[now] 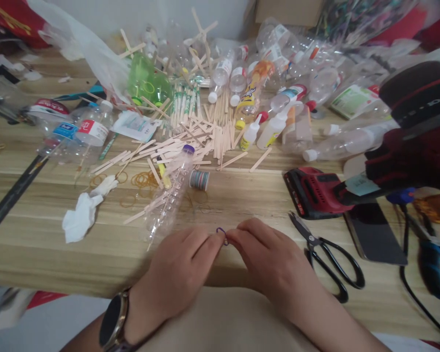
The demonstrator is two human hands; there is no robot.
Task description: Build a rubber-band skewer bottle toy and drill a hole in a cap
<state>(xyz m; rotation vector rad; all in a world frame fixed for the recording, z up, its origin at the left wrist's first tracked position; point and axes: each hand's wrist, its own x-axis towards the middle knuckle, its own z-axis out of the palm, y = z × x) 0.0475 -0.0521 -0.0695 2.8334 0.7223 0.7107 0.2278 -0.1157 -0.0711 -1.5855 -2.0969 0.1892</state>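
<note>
My left hand [185, 264] and my right hand [273, 256] meet at the table's front edge, fingertips almost touching. Between them is a small loop of purple string [220, 231], pinched by both thumbs and forefingers. The rest of the string is hidden by my fingers. Just beyond my left hand lies a clear plastic bottle [170, 195] with a purple cap. A spool of multicoloured thread [199, 180] sits beside that bottle. Black-handled scissors [315, 242] lie to the right of my right hand, blades partly apart.
Wooden sticks [220, 142], plastic bottles [223, 73] and glue bottles [273, 129] crowd the back. Rubber bands [144, 179] and crumpled tissue [79, 217] are at left. A red and black power drill [315, 193], phone [376, 232] and blue-handled pliers [432, 269] stand or lie at right.
</note>
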